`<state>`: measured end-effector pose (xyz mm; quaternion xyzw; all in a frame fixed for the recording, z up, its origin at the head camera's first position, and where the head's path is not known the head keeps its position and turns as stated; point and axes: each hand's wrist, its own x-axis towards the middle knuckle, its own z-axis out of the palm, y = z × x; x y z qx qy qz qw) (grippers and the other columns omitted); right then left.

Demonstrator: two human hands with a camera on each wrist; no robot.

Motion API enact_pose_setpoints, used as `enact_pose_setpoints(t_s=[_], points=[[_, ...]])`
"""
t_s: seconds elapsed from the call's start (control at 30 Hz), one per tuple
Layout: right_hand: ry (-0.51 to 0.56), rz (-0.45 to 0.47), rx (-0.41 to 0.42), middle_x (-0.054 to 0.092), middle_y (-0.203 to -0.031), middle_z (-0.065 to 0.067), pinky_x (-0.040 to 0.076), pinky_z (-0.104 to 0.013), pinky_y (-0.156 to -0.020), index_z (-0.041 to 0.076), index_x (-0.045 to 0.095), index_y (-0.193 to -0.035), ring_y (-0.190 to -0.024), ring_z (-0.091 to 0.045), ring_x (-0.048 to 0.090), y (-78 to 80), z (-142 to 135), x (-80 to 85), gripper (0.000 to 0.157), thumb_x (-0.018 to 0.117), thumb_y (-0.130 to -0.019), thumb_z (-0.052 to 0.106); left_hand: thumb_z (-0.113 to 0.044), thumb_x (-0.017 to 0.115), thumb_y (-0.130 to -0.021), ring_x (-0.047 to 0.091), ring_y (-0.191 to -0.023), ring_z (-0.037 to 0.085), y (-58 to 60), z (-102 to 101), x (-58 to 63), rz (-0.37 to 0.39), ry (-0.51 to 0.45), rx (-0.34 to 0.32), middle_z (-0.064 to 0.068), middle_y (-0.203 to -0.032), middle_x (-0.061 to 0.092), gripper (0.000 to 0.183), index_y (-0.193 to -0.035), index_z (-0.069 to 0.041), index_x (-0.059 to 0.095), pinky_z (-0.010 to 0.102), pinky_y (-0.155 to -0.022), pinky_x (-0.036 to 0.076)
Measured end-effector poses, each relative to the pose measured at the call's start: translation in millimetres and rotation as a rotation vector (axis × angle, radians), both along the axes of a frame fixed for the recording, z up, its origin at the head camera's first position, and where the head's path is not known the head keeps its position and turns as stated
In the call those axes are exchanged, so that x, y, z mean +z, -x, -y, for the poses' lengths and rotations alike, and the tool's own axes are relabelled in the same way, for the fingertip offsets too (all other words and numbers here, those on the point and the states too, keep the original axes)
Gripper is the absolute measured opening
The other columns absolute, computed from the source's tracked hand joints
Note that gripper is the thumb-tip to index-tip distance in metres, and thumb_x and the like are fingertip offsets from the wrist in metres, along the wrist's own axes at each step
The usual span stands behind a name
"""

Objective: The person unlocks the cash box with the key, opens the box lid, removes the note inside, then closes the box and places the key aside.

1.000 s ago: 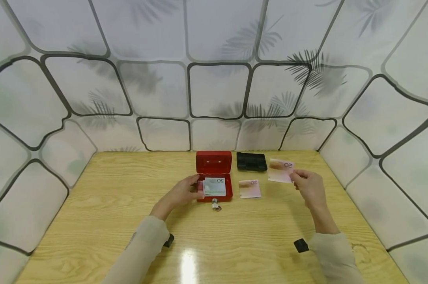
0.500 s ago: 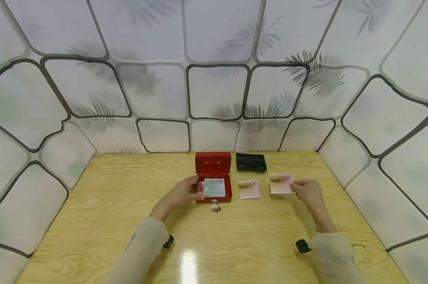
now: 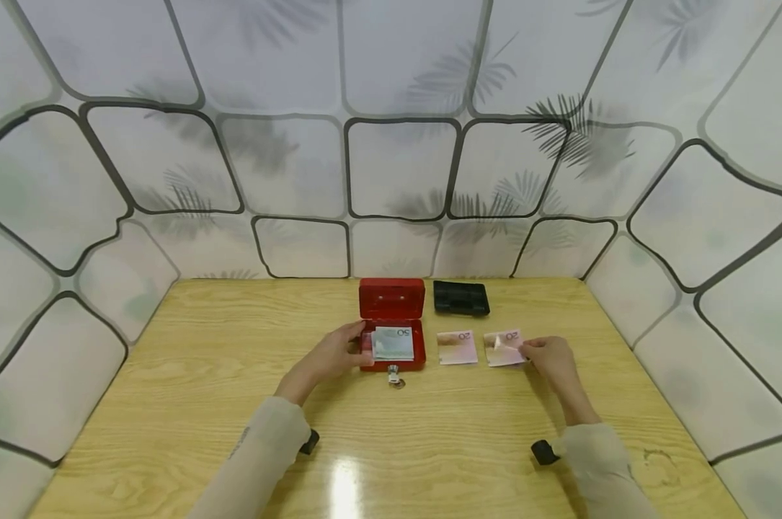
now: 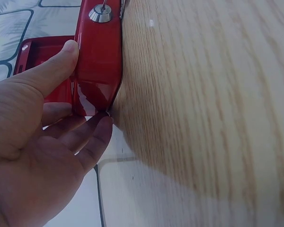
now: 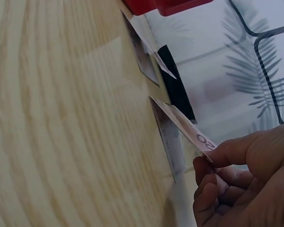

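A red cash box stands on the table with its lid up and a key in its lock. My left hand grips its left end, thumb on the front rim and fingers against the side. Inside lie green 50 banknotes, over a pinkish piece at the left. To the right of the box, a folded pink 20 banknote rests on the table. My right hand pinches the right edge of a second folded 20 banknote; in the right wrist view its upper half is lifted off the lower.
Behind the banknotes, near the back wall, lies a black case or wallet. A small key ring hangs at the front of the cash box. Patterned fabric walls close off the back and sides of the wooden table.
My right hand has brought the pinched 20 banknote down and slightly left, beside the other 20 banknote. My left hand stays on the cash box.
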<state>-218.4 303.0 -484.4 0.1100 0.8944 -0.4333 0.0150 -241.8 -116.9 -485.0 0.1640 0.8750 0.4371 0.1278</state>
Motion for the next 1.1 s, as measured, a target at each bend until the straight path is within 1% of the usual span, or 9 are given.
enact_pose_setpoints(t_s=[0.07,0.17,0.27,0.37,0.43,0.67,0.8,1.0,1.1], points=[[-0.046,-0.008,-0.010,0.068,-0.073,-0.005,0.042,-0.023,-0.054,-0.015,0.072,-0.106,-0.064,-0.013,0.053,0.7,1,-2.4,0.031,0.068,-0.096,0.014,-0.013,0.078,-0.094,0.049,-0.138,0.033,-0.1,0,0.3,0.001,0.004,0.001,0.022,-0.160,0.039,0.079,-0.158,0.003,0.034,0.047,-0.115,0.040],[-0.114,-0.025,-0.024,0.072,-0.081,-0.013,0.043,-0.026,-0.059,-0.013,0.075,-0.101,-0.071,-0.020,0.057,1.1,3,-5.0,0.029,0.070,-0.095,0.015,-0.013,0.078,-0.094,0.047,-0.140,0.035,-0.5,0,0.6,0.003,0.016,0.006,0.022,-0.160,0.038,0.079,-0.158,0.003,0.034,0.047,-0.115,0.039],[-0.153,-0.028,-0.045,0.074,-0.094,-0.023,0.045,-0.028,-0.062,-0.011,0.076,-0.099,-0.079,-0.027,0.061,0.3,6,-5.9,0.028,0.070,-0.094,0.016,-0.014,0.078,-0.094,0.047,-0.140,0.035,-1.0,0,0.5,0.009,0.020,0.008,0.022,-0.161,0.038,0.079,-0.159,0.002,0.035,0.048,-0.115,0.040],[-0.166,-0.019,-0.057,0.074,-0.102,-0.027,0.046,-0.029,-0.063,-0.011,0.076,-0.099,-0.082,-0.030,0.063,-0.2,10,-5.6,0.028,0.069,-0.095,0.017,-0.013,0.078,-0.094,0.048,-0.139,0.034,-1.3,0,0.4,0.016,0.016,0.009,0.022,-0.161,0.038,0.079,-0.159,0.002,0.035,0.048,-0.115,0.040],[-0.181,-0.015,-0.054,0.073,-0.103,-0.027,0.047,-0.028,-0.062,-0.010,0.076,-0.100,-0.082,-0.030,0.064,-0.1,11,-5.5,0.029,0.068,-0.096,0.017,-0.014,0.078,-0.095,0.049,-0.138,0.034,-1.5,0,0.3,0.014,0.018,0.010,0.021,-0.160,0.038,0.079,-0.159,0.002,0.035,0.048,-0.114,0.041],[-0.230,-0.032,-0.025,0.074,-0.093,-0.023,0.045,-0.029,-0.058,-0.010,0.077,-0.099,-0.073,-0.026,0.061,0.3,14,-7.4,0.028,0.067,-0.096,0.016,-0.014,0.077,-0.095,0.049,-0.138,0.034,-1.2,-1,0.4,0.006,0.028,0.013,0.021,-0.161,0.038,0.079,-0.159,0.001,0.035,0.048,-0.114,0.040],[-0.244,-0.032,-0.026,0.075,-0.093,-0.022,0.045,-0.029,-0.057,-0.009,0.077,-0.099,-0.071,-0.025,0.061,0.0,16,-8.6,0.028,0.068,-0.096,0.017,-0.013,0.077,-0.095,0.050,-0.137,0.033,-1.3,-1,0.4,0.004,0.023,0.013,0.021,-0.160,0.039,0.078,-0.159,0.001,0.034,0.048,-0.114,0.041],[-0.255,-0.047,-0.030,0.074,-0.101,-0.026,0.051,-0.036,-0.065,-0.009,0.077,-0.100,-0.084,-0.036,0.067,-0.2,16,-9.8,0.028,0.067,-0.096,0.017,-0.012,0.077,-0.095,0.053,-0.132,0.031,-1.8,-1,0.7,0.003,0.009,0.015,0.020,-0.158,0.042,0.077,-0.159,0.001,0.035,0.047,-0.112,0.044],[-0.254,-0.050,-0.033,0.074,-0.102,-0.026,0.052,-0.039,-0.069,-0.008,0.077,-0.100,-0.088,-0.038,0.068,0.4,15,-11.6,0.028,0.067,-0.096,0.017,-0.012,0.076,-0.095,0.054,-0.131,0.030,-2.1,-1,0.8,0.007,0.005,0.014,0.020,-0.158,0.043,0.077,-0.159,0.001,0.035,0.047,-0.111,0.044]])
